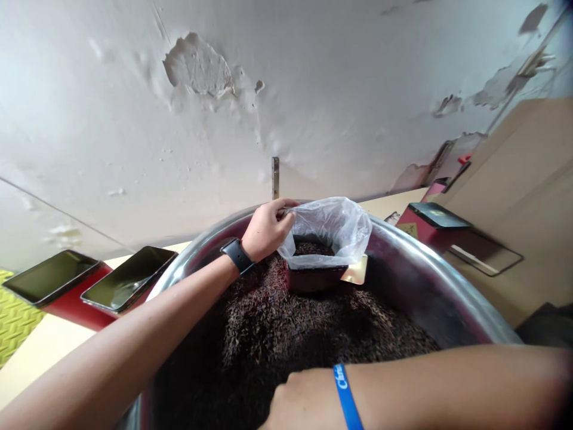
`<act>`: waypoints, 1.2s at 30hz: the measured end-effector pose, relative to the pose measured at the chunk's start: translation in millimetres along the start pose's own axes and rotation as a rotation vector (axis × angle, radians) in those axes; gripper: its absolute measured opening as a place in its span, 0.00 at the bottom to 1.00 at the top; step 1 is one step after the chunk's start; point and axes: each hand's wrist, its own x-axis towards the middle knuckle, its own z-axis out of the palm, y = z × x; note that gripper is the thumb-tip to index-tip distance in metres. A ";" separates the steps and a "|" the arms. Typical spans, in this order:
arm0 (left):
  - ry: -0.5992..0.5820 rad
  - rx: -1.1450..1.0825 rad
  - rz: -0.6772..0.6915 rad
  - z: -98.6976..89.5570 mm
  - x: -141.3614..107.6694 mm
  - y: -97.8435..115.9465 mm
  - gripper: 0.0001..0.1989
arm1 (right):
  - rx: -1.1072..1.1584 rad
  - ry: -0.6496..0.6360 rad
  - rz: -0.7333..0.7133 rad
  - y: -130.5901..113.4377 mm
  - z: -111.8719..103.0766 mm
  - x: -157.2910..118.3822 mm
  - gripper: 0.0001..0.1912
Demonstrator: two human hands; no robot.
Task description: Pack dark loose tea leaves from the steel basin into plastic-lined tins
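Observation:
My left hand (267, 230), with a black watch on its wrist, pinches the left edge of a clear plastic bag (344, 230). The bag lines a dark red tin (316, 280), its mouth folded out over the rim, with some dark leaves (313, 248) inside. This tin stands on a heap of dark, dry loose leaves, apparently tea (268, 328), in a large round metal basin (447, 280). Low in the foreground, my right hand (304, 400) is over the heap, a blue band at its wrist. Its fingers are hidden below the frame edge.
Outside the basin on the left are two open red tins (80, 298) (143, 280), one with clear plastic inside. A closed-looking red tin (432, 224) stands on the right, near a thin rectangular frame (496, 263). A peeling wall (201, 149) rises behind the basin.

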 end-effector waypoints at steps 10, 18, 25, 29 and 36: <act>-0.034 -0.116 -0.036 -3.0 4.0 -8.0 0.14 | 0.264 0.721 0.161 19.4 -97.0 -89.5 0.18; -0.013 -0.209 -0.136 0.6 3.6 -10.9 0.15 | 0.093 0.974 0.563 81.3 -111.9 -101.3 0.20; -0.002 -0.275 -0.117 0.5 4.2 -7.3 0.16 | -0.099 0.941 0.641 92.9 -98.7 -96.5 0.20; -0.175 -0.303 -0.051 -20.8 11.0 -9.5 0.22 | -0.083 1.150 0.610 75.8 -104.4 -122.8 0.15; -0.802 -0.367 0.145 -34.5 8.6 -21.4 0.39 | 0.058 1.158 0.873 90.0 -101.3 -163.9 0.20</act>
